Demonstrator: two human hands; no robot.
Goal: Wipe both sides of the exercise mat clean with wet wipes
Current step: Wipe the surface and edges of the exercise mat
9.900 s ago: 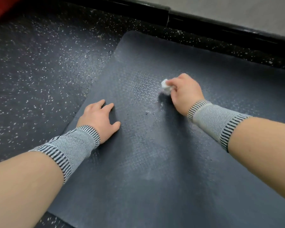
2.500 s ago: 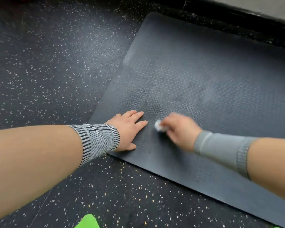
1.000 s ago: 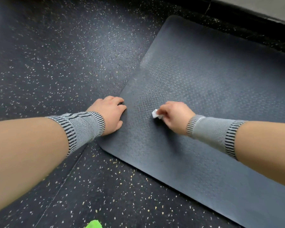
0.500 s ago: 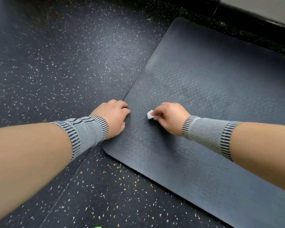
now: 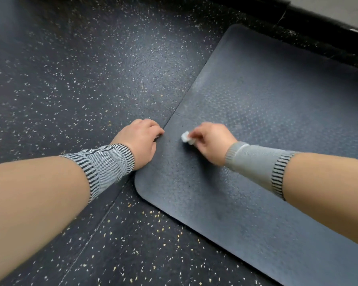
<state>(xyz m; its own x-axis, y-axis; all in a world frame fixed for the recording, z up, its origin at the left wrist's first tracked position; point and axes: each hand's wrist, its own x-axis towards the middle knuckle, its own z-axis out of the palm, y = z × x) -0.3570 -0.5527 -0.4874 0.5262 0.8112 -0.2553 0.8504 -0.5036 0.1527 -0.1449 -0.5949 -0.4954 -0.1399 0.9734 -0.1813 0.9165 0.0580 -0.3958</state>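
Scrubbing near the short edge of the exercise mat, spread flat across the floor from centre out to 3 o'clock. Right hand pinching a balled wet wipe, blurred mid-stroke. Left hand at 9 o'clock of it, fingers curled at the mat's edge; grip underneath not visible. Damp sheen on top; underside seemingly untouched. Mat cut off at 4 o'clock.

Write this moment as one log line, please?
step: wiping mat top | right hand: pinches wet wipe on mat | left hand: curled at mat edge
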